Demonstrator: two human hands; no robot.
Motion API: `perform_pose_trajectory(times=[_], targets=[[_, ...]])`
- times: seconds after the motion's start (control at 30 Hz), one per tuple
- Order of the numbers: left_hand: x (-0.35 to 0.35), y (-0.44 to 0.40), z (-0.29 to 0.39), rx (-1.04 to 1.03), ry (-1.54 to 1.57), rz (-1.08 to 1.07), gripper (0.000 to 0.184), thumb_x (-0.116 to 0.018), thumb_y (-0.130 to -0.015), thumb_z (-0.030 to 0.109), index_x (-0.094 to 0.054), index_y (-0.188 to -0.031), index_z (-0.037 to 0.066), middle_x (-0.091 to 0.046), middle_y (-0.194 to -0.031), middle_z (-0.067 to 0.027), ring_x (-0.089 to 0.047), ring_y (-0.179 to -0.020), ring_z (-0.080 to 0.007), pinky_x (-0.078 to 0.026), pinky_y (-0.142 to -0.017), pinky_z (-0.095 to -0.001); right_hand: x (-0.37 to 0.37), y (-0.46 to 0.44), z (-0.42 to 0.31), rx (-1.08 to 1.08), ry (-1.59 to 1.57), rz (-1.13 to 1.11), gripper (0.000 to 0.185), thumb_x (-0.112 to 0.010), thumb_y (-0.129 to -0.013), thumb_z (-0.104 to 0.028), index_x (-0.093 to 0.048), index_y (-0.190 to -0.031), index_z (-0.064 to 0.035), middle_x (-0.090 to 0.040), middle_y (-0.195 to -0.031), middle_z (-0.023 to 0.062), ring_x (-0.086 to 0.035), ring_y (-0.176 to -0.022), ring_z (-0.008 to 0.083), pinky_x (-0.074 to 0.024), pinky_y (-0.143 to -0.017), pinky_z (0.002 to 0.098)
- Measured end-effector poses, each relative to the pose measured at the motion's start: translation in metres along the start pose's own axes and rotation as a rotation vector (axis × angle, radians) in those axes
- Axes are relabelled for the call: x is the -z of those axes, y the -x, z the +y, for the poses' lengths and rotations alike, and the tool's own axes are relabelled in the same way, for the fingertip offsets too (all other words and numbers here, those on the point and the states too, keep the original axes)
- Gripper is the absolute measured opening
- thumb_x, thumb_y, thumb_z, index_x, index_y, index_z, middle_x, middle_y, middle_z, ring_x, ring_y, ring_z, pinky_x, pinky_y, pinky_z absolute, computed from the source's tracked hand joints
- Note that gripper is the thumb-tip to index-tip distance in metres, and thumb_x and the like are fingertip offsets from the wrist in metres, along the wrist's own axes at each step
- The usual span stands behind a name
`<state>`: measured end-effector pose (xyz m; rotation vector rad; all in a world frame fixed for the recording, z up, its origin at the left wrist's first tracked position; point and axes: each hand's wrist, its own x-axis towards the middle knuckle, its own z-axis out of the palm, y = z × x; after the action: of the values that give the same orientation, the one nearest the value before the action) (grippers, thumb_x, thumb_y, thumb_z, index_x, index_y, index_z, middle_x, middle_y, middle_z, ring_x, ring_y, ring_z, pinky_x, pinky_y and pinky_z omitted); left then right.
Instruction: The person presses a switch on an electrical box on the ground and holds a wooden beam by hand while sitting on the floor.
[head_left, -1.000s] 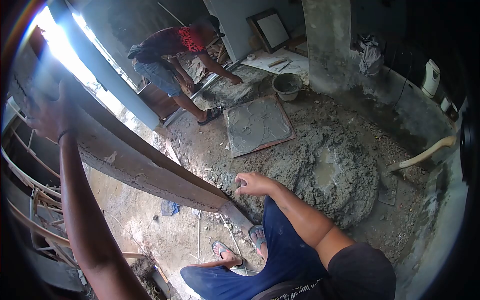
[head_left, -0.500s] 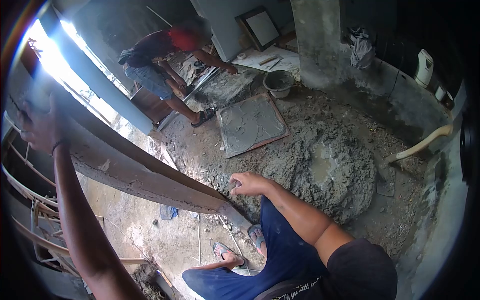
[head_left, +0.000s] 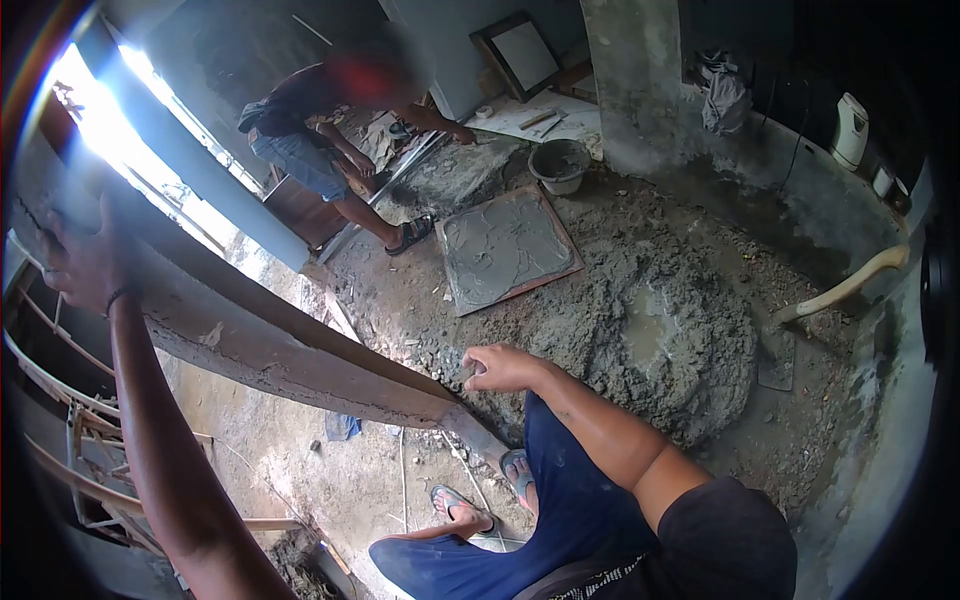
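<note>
My left hand (head_left: 88, 255) is pressed against the side of a concrete column (head_left: 270, 345), with its fingers spread; glare blurs part of it. A dark band circles that wrist. My right hand (head_left: 502, 368) hangs loosely over my knee with fingers partly bent, thumb and fingers apart, and nothing in it. Just beyond it lies a heap of wet mortar (head_left: 700, 370) with a puddle of grey water (head_left: 650, 330) in its middle. Behind the heap, a square board (head_left: 510, 250) carries a spread layer of smooth mortar.
A co-worker (head_left: 305, 150) bends over at the back, one hand near the floor. A bucket (head_left: 560, 167) stands beside the board. A pale curved handle (head_left: 845, 285) leans against the right wall. Curved frames (head_left: 75, 440) stand at left; a framed panel (head_left: 520, 55) leans at the back.
The view has shifted very slightly. My hands and the co-worker keep nearly the same positions.
</note>
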<state>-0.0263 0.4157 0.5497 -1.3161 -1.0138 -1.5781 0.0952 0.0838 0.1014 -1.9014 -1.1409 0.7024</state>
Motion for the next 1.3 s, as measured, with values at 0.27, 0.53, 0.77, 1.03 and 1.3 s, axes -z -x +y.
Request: perform_pose_trajectory(times=[0.27,0.53,0.77,1.03,1.3], targets=[[0.001,-0.001,-0.001,-0.007,0.005,-0.005,0.085,-0.049,-0.078,0.076,-0.034,-0.148,0.03,-0.029,-0.155,-0.0024,-0.033,-0.135,-0.0424,-0.036,-0.104,-0.0534,0.0,0.0,-0.001,-0.007,-0.01,-0.006,0.052,-0.071,-0.079,-0.037,-0.057,-0.118,-0.0047,-0.066,-0.099,0.0153,-0.065,-0.095,0.0283,-0.0498,-0.081,0.0372],[0.003,0.001,0.0,-0.012,0.127,0.007,0.093,-0.049,-0.075,0.079,-0.03,-0.15,0.027,-0.025,-0.156,-0.0027,-0.027,-0.137,-0.0427,-0.027,-0.108,-0.0563,0.0,0.0,0.001,0.014,-0.014,-0.003,0.052,-0.072,-0.08,-0.038,-0.058,-0.117,-0.0053,-0.066,-0.098,0.0147,-0.065,-0.093,0.0276,-0.0498,-0.081,0.0374],[0.006,0.002,0.001,-0.011,0.148,0.005,0.092,-0.049,-0.076,0.077,-0.03,-0.15,0.026,-0.024,-0.156,-0.004,-0.023,-0.139,-0.0426,-0.025,-0.109,-0.0569,0.001,0.0,0.001,0.003,-0.019,-0.013,0.053,-0.072,-0.08,-0.038,-0.058,-0.118,-0.0052,-0.066,-0.1,0.0147,-0.065,-0.095,0.028,-0.0496,-0.082,0.0373],[0.006,0.001,0.001,-0.018,0.154,-0.008,0.092,-0.048,-0.076,0.077,-0.031,-0.15,0.025,-0.024,-0.157,-0.005,-0.023,-0.139,-0.0436,-0.024,-0.11,-0.0568,0.003,0.002,-0.001,-0.01,-0.02,-0.012,0.052,-0.072,-0.079,-0.038,-0.058,-0.117,-0.0057,-0.067,-0.099,0.014,-0.065,-0.095,0.028,-0.0496,-0.082,0.0372],[0.008,0.002,0.001,-0.015,0.153,0.003,0.091,-0.048,-0.076,0.077,-0.031,-0.149,0.025,-0.024,-0.157,-0.005,-0.024,-0.139,-0.0445,-0.025,-0.11,-0.0561,0.001,0.0,0.003,0.0,-0.029,-0.002,0.051,-0.072,-0.078,-0.038,-0.059,-0.115,-0.006,-0.066,-0.096,0.013,-0.065,-0.093,0.0271,-0.0498,-0.08,0.0366]])
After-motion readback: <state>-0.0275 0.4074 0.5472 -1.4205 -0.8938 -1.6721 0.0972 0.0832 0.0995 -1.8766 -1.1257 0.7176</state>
